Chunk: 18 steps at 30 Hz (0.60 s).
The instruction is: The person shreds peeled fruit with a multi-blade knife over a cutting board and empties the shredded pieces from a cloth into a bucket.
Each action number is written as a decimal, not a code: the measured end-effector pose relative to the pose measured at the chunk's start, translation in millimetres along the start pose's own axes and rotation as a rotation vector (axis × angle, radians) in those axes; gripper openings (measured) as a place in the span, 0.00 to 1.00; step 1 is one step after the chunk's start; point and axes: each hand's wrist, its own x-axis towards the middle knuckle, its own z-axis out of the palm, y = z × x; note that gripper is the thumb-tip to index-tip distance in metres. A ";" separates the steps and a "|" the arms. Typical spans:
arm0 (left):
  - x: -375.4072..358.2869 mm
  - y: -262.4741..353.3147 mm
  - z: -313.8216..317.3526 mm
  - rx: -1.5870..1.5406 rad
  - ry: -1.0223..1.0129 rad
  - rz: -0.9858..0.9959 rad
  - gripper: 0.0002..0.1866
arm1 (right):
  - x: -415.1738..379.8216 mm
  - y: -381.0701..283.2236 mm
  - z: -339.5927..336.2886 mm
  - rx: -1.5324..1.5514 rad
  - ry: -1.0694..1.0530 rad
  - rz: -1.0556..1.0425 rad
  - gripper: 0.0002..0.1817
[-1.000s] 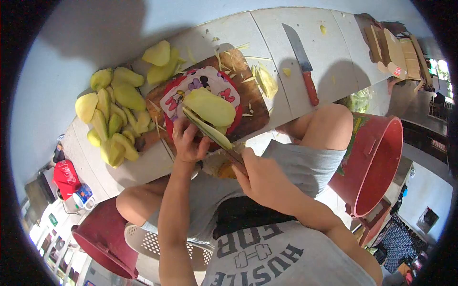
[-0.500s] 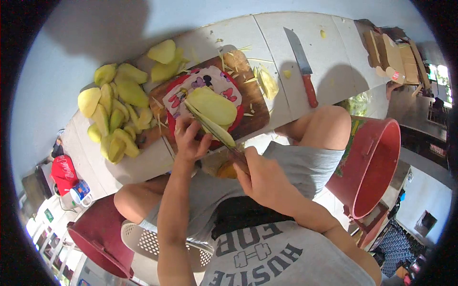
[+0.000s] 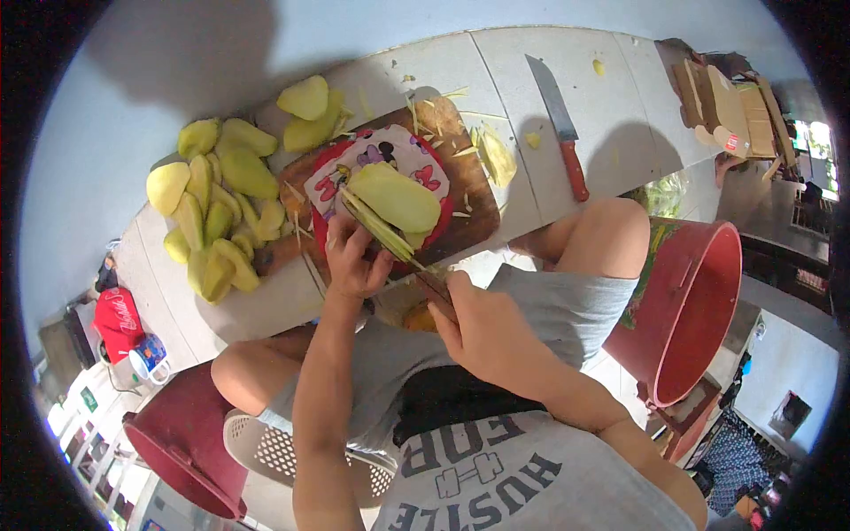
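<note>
My right hand point(image 3: 491, 329) is wrapped round the brown handle of a knife point(image 3: 436, 290), its thin blade angled up and left toward my left hand. My left hand point(image 3: 357, 261) has its fingers curled on the lower left end of narrow pale-green mango strips point(image 3: 382, 232). Against these strips lies a broad peeled green mango slice point(image 3: 394, 199). Under it is a red-edged cloth point(image 3: 390, 146) with cartoon prints, spread on a wooden cutting board point(image 3: 478, 199). Thin shreds are scattered over the board. Part of the blade is hard to make out among the strips.
Several peeled mango pieces point(image 3: 217, 199) are heaped left of the board. A second knife point(image 3: 560, 124) with a red handle lies on the tiled surface point(image 3: 496, 66) to the right. Red tubs point(image 3: 686, 310) stand on both sides of my legs, and cardboard boxes point(image 3: 730, 106) are far right.
The knife has shifted slightly down and left along the mango, and the strip below the blade now looks split into narrower strips. My left hand stays at nearly the same spot.
</note>
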 end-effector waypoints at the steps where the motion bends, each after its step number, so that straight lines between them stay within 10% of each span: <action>1: -4.9 -1.5 1.1 0.007 -0.013 -0.032 0.23 | -4.0 -1.4 -2.9 0.023 -0.021 0.008 0.12; 18: 2.6 1.2 -2.2 -0.018 -0.014 0.037 0.20 | -7.6 9.9 10.5 0.051 0.051 -0.049 0.12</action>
